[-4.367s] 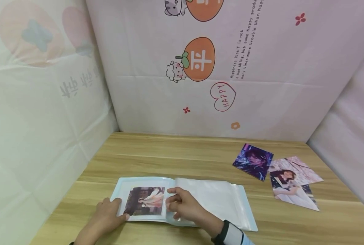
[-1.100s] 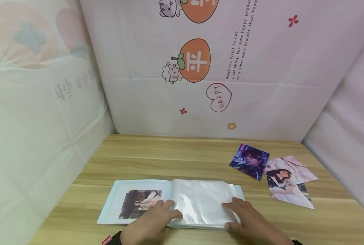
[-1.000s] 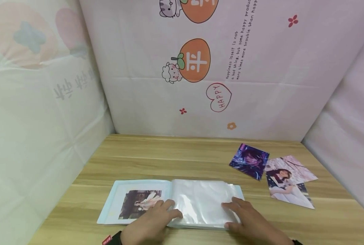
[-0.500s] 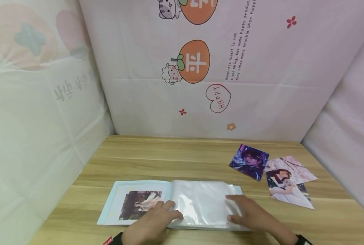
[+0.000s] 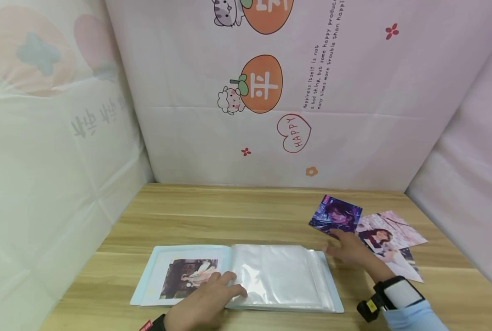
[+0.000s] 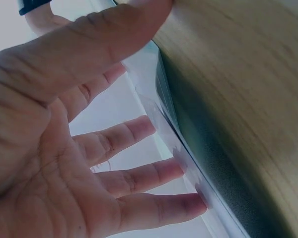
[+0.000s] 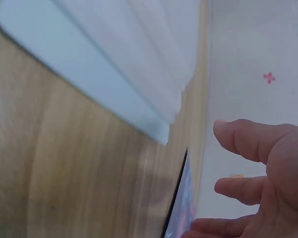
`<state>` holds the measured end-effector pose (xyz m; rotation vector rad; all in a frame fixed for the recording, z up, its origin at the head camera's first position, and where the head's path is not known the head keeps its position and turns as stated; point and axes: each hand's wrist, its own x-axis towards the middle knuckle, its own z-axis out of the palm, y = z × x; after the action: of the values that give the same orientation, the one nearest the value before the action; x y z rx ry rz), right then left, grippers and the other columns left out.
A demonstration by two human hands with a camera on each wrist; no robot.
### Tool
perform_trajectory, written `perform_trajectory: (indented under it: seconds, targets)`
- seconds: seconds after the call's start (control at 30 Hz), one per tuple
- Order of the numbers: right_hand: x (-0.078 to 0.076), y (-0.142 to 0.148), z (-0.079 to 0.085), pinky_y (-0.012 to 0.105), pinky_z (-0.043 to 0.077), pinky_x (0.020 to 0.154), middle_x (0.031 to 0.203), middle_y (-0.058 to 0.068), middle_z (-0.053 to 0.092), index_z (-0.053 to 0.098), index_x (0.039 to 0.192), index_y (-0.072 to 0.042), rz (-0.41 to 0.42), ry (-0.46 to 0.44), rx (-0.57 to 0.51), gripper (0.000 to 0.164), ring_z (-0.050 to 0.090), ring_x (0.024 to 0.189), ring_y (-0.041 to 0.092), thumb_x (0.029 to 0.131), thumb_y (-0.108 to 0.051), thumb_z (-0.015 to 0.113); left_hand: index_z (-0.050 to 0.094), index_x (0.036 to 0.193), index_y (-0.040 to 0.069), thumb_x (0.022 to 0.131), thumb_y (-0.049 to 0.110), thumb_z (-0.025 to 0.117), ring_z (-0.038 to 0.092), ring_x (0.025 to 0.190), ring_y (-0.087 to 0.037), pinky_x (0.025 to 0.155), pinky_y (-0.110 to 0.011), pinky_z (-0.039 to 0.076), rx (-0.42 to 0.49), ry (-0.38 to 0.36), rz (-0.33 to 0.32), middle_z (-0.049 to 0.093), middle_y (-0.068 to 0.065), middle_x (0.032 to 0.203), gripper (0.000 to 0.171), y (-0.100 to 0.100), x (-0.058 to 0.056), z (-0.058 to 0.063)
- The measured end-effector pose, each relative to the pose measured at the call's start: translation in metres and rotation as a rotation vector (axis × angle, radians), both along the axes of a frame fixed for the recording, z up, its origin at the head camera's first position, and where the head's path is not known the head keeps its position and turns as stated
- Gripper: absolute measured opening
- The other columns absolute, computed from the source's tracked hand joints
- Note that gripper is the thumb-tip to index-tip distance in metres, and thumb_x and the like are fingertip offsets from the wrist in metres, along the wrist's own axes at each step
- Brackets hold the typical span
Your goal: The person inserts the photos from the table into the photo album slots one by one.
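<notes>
So, your album (image 5: 144,287) lies open on the table (image 5: 229,214), w/ a dark photo (image 5: 180,278) on the L page & clear sleeves (image 5: 277,276) on the R. Your L hand (image 5: 206,301) rests by the fold, fingers spread, tips on the album. Your R hand (image 5: 351,251) is just off the album's far R corner, fingers parted, by the near edge of the purple photo (image 5: 339,214); contact's hard to tell. Just beside that, a pink photo (image 5: 401,230) overlaps a 3rd photo (image 5: 407,269). Behind: printed cloth (image 5: 188,142).
</notes>
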<state>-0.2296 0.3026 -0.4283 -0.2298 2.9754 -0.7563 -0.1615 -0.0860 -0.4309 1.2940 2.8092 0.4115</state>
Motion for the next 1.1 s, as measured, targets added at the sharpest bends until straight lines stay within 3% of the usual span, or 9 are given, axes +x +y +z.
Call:
perform_trajectory:
  seconds: [0.17, 0.33, 0.4, 0.5, 0.57, 0.67, 0.87, 1.0, 1.1]
  targets:
    - [-0.011, 0.011, -0.007, 0.067, 0.031, 0.087, 0.119, 0.039, 0.046, 0.040, 0.129, 0.017, -0.036, -0.023, 0.076, 0.063, 0.039, 0.111, 0.057, 0.088, -0.026, 0.060, 0.063, 0.107, 0.025, 0.060, -0.009, 0.067, 0.042, 0.087, -0.014, 0.067, -0.024, 0.042, 0.016, -0.009, -0.009, 0.047, 0.003, 0.114, 0.058, -0.001, -0.001, -0.001]
    - [-0.012, 0.021, -0.012, 0.064, 0.033, 0.088, 0.118, 0.035, 0.051, 0.051, 0.120, 0.016, -0.044, -0.076, 0.080, 0.055, 0.043, 0.110, 0.054, 0.089, -0.030, 0.059, 0.063, 0.106, 0.026, 0.059, -0.009, 0.067, 0.042, 0.087, -0.014, 0.069, -0.024, 0.042, 0.028, 0.011, -0.025, 0.047, 0.003, 0.113, 0.059, -0.002, -0.003, -0.004]
    - [-0.011, 0.023, -0.012, 0.059, 0.038, 0.083, 0.103, 0.027, 0.059, 0.062, 0.107, 0.007, -0.066, -0.087, 0.090, 0.042, 0.052, 0.097, 0.046, 0.089, -0.030, 0.059, 0.063, 0.106, 0.026, 0.059, -0.008, 0.068, 0.042, 0.087, -0.014, 0.069, -0.025, 0.042, 0.029, 0.014, -0.029, 0.047, 0.004, 0.113, 0.059, -0.002, -0.003, -0.004]
    - [-0.009, 0.025, -0.009, 0.047, 0.041, 0.068, 0.078, 0.013, 0.059, 0.064, 0.083, -0.002, -0.133, -0.080, 0.116, 0.028, 0.053, 0.073, 0.032, 0.088, -0.029, 0.060, 0.063, 0.106, 0.026, 0.059, -0.007, 0.069, 0.042, 0.087, -0.014, 0.069, -0.025, 0.043, 0.030, 0.012, -0.029, 0.047, 0.003, 0.113, 0.058, -0.003, -0.004, -0.004]
    - [-0.007, 0.027, -0.008, 0.038, 0.039, 0.058, 0.066, 0.005, 0.051, 0.056, 0.069, -0.006, -0.190, -0.083, 0.142, 0.031, 0.048, 0.061, 0.023, 0.088, -0.030, 0.059, 0.063, 0.106, 0.026, 0.060, -0.007, 0.069, 0.042, 0.087, -0.014, 0.068, -0.025, 0.043, 0.028, 0.010, -0.028, 0.047, 0.003, 0.113, 0.057, -0.003, -0.004, -0.004]
    - [-0.006, 0.030, -0.009, 0.034, 0.042, 0.050, 0.060, 0.006, 0.047, 0.052, 0.068, -0.004, -0.265, -0.104, 0.171, 0.033, 0.048, 0.053, 0.021, 0.089, -0.030, 0.057, 0.063, 0.106, 0.026, 0.061, -0.008, 0.068, 0.042, 0.086, -0.014, 0.068, -0.025, 0.043, 0.025, -0.001, -0.024, 0.047, 0.003, 0.113, 0.057, -0.003, -0.004, -0.003]
    - [-0.010, 0.035, -0.012, 0.036, 0.047, 0.049, 0.073, 0.019, 0.051, 0.053, 0.091, 0.014, -0.399, -0.168, 0.141, 0.048, 0.054, 0.064, 0.031, 0.089, -0.034, 0.058, 0.063, 0.107, 0.026, 0.061, -0.009, 0.069, 0.041, 0.087, -0.014, 0.067, -0.024, 0.042, 0.021, -0.021, -0.013, 0.047, 0.004, 0.114, 0.058, -0.002, -0.004, -0.003]
    - [-0.014, 0.035, -0.014, 0.054, 0.046, 0.067, 0.095, 0.043, 0.044, 0.037, 0.110, 0.026, -0.464, -0.166, 0.131, 0.073, 0.046, 0.088, 0.053, 0.084, -0.037, 0.064, 0.063, 0.107, 0.026, 0.061, -0.009, 0.069, 0.041, 0.087, -0.013, 0.067, -0.024, 0.042, 0.019, -0.023, -0.011, 0.047, 0.004, 0.114, 0.057, -0.002, -0.003, -0.002]
    - [-0.016, 0.035, -0.015, 0.066, 0.036, 0.078, 0.105, 0.051, 0.033, 0.030, 0.116, 0.028, -0.498, -0.179, 0.130, 0.081, 0.035, 0.098, 0.063, 0.082, -0.036, 0.067, 0.062, 0.107, 0.026, 0.061, -0.008, 0.069, 0.042, 0.087, -0.014, 0.068, -0.024, 0.043, 0.018, -0.018, -0.016, 0.047, 0.003, 0.114, 0.057, -0.002, -0.003, -0.002]
